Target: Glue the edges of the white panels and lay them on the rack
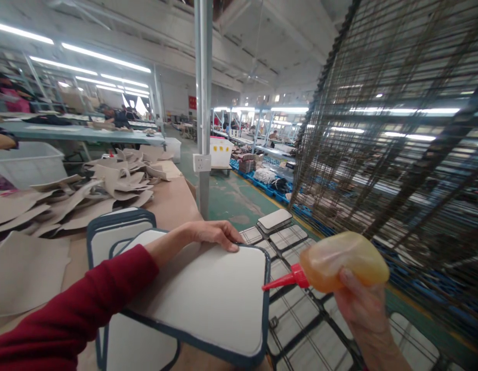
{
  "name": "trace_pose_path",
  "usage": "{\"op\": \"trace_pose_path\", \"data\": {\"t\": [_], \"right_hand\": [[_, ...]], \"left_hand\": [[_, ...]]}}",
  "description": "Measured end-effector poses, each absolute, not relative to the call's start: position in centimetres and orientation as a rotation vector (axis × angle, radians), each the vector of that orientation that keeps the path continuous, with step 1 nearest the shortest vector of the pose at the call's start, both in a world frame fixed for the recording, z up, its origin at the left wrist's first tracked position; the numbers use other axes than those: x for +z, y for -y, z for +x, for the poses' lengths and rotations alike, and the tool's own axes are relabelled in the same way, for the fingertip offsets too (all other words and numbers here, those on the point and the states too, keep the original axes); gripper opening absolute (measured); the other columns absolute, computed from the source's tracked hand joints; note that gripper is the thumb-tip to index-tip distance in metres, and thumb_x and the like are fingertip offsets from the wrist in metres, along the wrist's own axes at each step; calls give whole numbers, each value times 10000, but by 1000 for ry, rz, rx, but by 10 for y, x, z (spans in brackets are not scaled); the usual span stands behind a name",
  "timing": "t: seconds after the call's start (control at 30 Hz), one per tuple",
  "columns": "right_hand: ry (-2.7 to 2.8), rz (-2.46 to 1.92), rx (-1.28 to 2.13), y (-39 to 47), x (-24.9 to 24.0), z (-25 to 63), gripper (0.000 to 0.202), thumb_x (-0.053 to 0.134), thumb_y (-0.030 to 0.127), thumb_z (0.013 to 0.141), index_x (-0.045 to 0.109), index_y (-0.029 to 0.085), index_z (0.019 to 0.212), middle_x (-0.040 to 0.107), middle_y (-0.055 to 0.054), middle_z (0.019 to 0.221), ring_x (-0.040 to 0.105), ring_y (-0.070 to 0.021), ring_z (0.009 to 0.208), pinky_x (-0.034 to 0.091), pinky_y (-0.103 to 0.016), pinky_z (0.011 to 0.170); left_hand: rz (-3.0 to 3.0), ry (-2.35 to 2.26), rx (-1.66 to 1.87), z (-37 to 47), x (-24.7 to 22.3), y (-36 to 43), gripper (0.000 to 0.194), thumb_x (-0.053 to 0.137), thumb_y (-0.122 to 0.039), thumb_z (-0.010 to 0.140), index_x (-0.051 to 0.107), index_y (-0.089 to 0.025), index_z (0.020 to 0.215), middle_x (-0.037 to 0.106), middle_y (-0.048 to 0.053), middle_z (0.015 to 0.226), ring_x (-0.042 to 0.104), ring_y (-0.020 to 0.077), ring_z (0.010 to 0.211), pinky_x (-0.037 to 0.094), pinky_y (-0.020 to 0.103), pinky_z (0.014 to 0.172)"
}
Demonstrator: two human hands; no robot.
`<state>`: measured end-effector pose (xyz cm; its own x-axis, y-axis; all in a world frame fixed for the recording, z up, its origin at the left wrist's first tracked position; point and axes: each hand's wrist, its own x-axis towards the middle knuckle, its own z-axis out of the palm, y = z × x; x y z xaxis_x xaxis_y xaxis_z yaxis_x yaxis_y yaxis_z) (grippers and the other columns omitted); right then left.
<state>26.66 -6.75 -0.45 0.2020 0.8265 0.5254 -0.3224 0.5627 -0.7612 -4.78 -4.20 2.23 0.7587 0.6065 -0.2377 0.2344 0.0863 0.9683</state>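
Observation:
My left hand [214, 234] grips the far edge of a white panel with a dark blue border [208, 299], thumb on its face and fingers over the rim. My right hand [362, 299] is closed round a clear squeeze bottle [347, 260] of yellowish liquid, tilted sideways. Its red nozzle [283, 281] points left, and the tip is at the panel's right border. Similar blue-edged panels [140, 342] lie beneath and behind the held one on the table.
Loose beige sheets [119, 180] are heaped on the brown table [173, 198] at left. A wire rack [296, 309] holding panels stands at right, below a tall upright mesh rack [378, 118]. Beyond the table rises a metal post [204, 103] with a socket box. People sit in the background.

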Motion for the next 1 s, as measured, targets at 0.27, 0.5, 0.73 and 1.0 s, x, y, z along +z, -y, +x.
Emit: {"op": "trace_pose_path", "data": {"t": [0.27,0.5,0.73,1.0], "right_hand": [[1093,-599,879,71,-14,273,311,891,343,543,705,215,756,685,-50,665,678,-199,637,582,-241,614],[1087,-569,891,77,-14,272,291,894,313,542,690,214,726,680,-23,656,679,-173,650,577,-222,637],[1082,-572,880,82,-12,270,370,903,329,539,682,216,813,645,1,603,644,-163,580,579,-248,627],[1114,-650,842,83,-20,275,288,870,341,563,682,210,738,646,-18,623,651,-199,624,580,-301,650]], "left_hand": [[1462,-768,374,-48,23,45,381,772,-421,708,774,-156,982,760,70,910,698,233,779,561,285,715],[1379,-791,395,-50,22,49,368,760,-400,721,765,-157,999,763,66,883,705,223,774,554,261,693],[1333,-822,429,-53,17,47,396,772,-391,706,759,-151,1021,764,82,867,708,231,739,555,294,711],[1321,-833,503,-60,11,43,376,768,-369,716,755,-146,1018,765,87,866,710,219,733,556,284,696]]}}
